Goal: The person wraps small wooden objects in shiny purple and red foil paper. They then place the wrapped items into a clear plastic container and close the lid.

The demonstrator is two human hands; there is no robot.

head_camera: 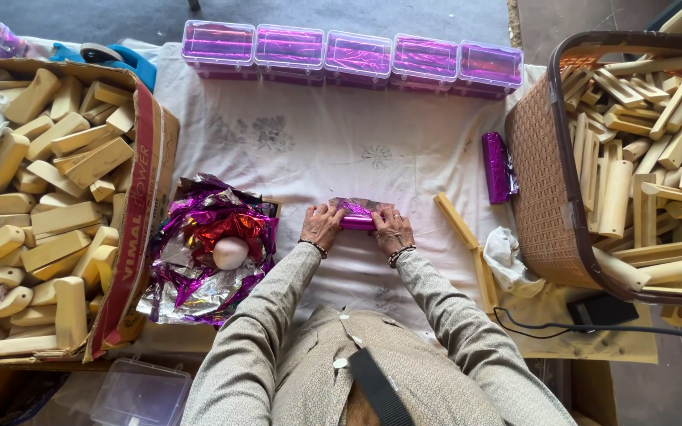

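Both hands, left hand (322, 226) and right hand (392, 231), grip a foil-wrapped block (357, 214) on the cloth (317, 142), just right of the foil pile (203, 252), left of the basket (542, 197).

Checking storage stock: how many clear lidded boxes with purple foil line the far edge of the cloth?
5, side by side: first, second, third, fourth, fifth. Another may sit at the top-left corner.

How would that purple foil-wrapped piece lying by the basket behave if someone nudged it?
The wrapped piece looks stiff, probably wood like the bare blocks in the basket. Its foil is glossy, so it may slide easily on the cloth. It looks rounded and long, so it might roll sideways.
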